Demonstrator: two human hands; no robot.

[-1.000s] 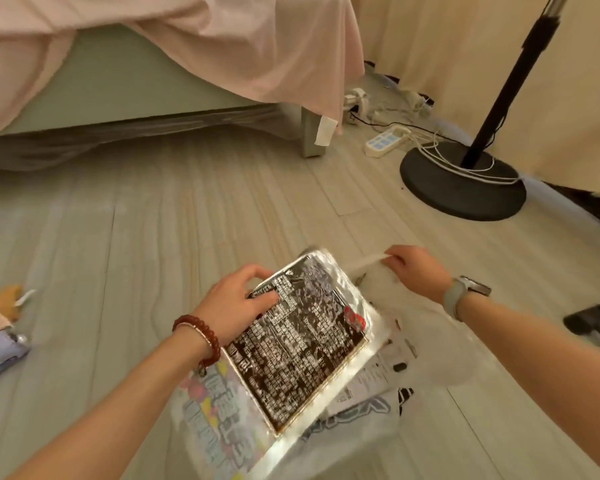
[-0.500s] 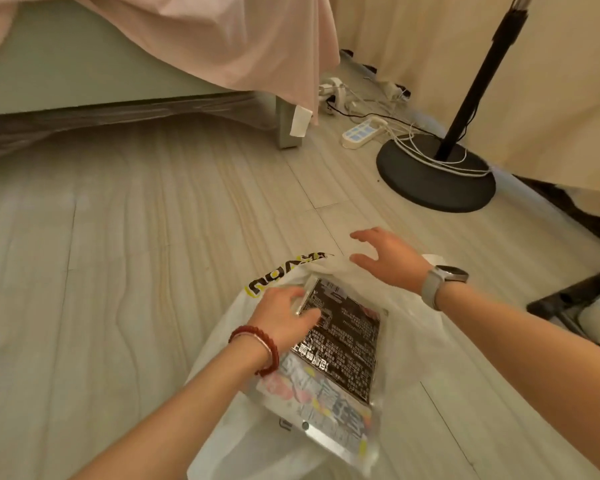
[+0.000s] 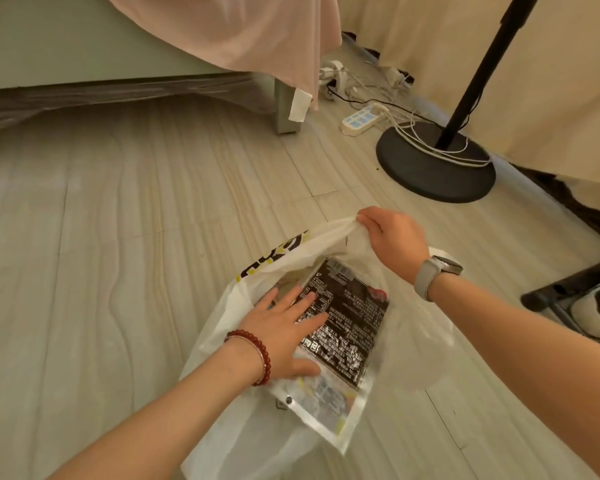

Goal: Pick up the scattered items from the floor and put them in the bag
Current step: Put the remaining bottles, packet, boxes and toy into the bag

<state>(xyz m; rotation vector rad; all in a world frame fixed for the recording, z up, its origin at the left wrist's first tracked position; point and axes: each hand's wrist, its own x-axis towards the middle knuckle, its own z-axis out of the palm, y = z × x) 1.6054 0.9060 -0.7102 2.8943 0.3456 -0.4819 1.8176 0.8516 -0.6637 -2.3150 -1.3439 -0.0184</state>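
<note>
Pressing down nearest to us, our left hand (image 3: 284,327) lies flat with fingers spread on a black printed foil packet (image 3: 343,327), gripping nothing, just pushing the packet into the white plastic bag (image 3: 229,344). The packet sits partly inside: its upper end is within the bag's mouth, while its clear lower edge pokes out toward us over the bag's near side. A red bead bracelet (image 3: 257,355) circles that wrist.

Just beyond, our right hand (image 3: 392,240) is closed, pinching the bag's far rim and lifting it so the mouth stays open; a watch (image 3: 437,271) sits on that wrist.

Farther off we see the pale wood floor (image 3: 118,220), a round black stand base (image 3: 433,164) with white cables looped on it, a power strip (image 3: 361,117) beside it, and the bed with a pink sheet (image 3: 257,39) hanging down.

We judge 2 risks. The thin plastic could slip from the right-hand pinch, letting the mouth collapse over the packet. The packet's stiff corner could also snag or tear the bag if we push hard while it lies askew. No other loose items show on the floor in view.
</note>
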